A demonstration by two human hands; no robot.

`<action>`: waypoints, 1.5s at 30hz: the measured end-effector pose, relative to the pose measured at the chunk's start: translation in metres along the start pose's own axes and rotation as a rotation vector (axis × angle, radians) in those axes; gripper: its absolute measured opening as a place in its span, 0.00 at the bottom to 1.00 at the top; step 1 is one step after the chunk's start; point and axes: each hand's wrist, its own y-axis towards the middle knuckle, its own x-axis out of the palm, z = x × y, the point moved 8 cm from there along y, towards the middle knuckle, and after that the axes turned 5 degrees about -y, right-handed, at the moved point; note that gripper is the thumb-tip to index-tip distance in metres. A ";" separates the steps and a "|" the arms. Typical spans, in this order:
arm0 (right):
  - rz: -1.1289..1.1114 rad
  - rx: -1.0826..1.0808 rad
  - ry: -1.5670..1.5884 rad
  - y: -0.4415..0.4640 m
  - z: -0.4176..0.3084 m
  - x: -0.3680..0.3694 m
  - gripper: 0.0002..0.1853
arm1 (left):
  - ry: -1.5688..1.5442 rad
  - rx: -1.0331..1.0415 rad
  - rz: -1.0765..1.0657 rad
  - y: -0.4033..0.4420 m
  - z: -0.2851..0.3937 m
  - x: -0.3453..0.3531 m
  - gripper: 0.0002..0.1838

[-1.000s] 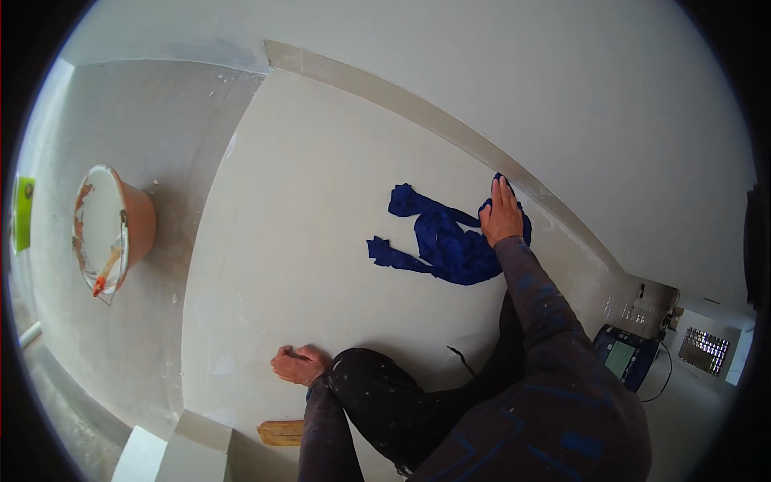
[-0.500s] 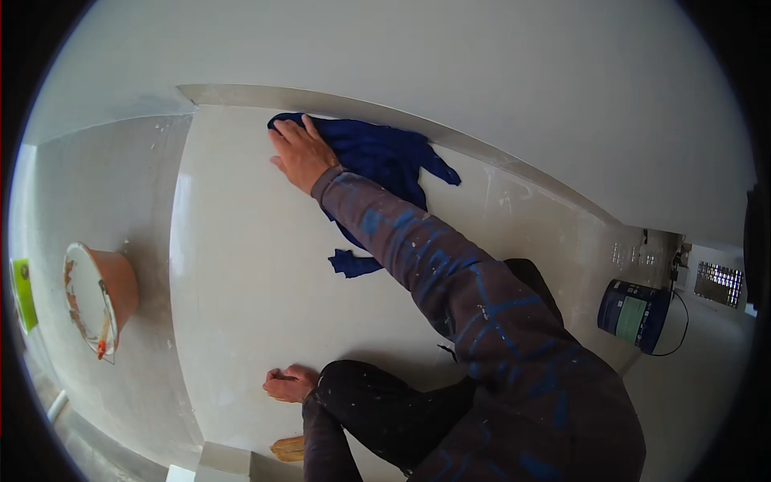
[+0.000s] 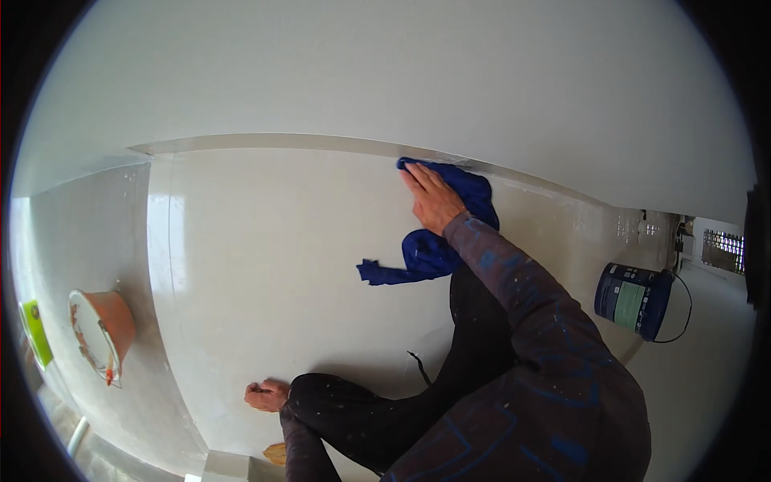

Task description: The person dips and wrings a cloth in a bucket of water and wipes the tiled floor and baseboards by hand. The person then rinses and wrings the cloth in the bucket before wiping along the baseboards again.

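A dark blue cloth [image 3: 474,197] lies on the pale, shiny floor [image 3: 265,241], its upper part right by the low strip [image 3: 281,143] along the foot of the white wall [image 3: 385,72]. The cloth is plain and deep in colour, soft and rumpled. Its upper part is spread out under the hand, with a rounded outer edge and shallow folds; below that, a bunched part curves round, and 1 narrow tail runs left across the floor to a ragged, squarish end. Some of the cloth is hidden behind the hand and sleeve [image 3: 522,281].

The right hand [image 3: 434,201] is laid over the cloth, fingers stretched out straight and close together, the tips near its upper left corner. The left hand [image 3: 267,395] rests on the floor beside the knee of the black trousers [image 3: 337,406], its fingers curled in; whether there is anything inside it, I cannot tell.

A brown piece of wood [image 3: 274,455] shows just beside the left forearm. Well to the left stands an orange bucket [image 3: 120,321], pale inside, with an orange-handled tool [image 3: 109,375] at its rim. On the right is a dark blue bucket [image 3: 608,293] with a green label and a thin handle.
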 end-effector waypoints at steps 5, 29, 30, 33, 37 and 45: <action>-0.074 0.340 -0.186 -0.103 0.100 0.005 0.39 | 0.001 0.025 -0.013 0.000 0.005 -0.007 0.12; 0.046 0.403 1.413 0.010 -0.161 -0.124 0.15 | -1.352 -0.054 -0.857 -0.041 0.382 -0.048 0.30; -0.045 0.414 1.399 0.028 -0.180 -0.123 0.16 | -1.409 -0.332 -0.777 -0.038 0.373 -0.014 0.27; -0.102 -0.036 1.017 0.088 -0.215 -0.124 0.17 | -1.430 -0.437 -0.496 0.020 0.345 0.052 0.16; 0.065 -0.268 0.575 0.128 -0.214 -0.092 0.18 | -1.190 -0.399 -0.258 0.126 0.338 0.091 0.11; 0.197 0.006 0.538 0.088 -0.104 0.008 0.19 | -1.007 -0.322 0.083 0.285 0.381 0.219 0.25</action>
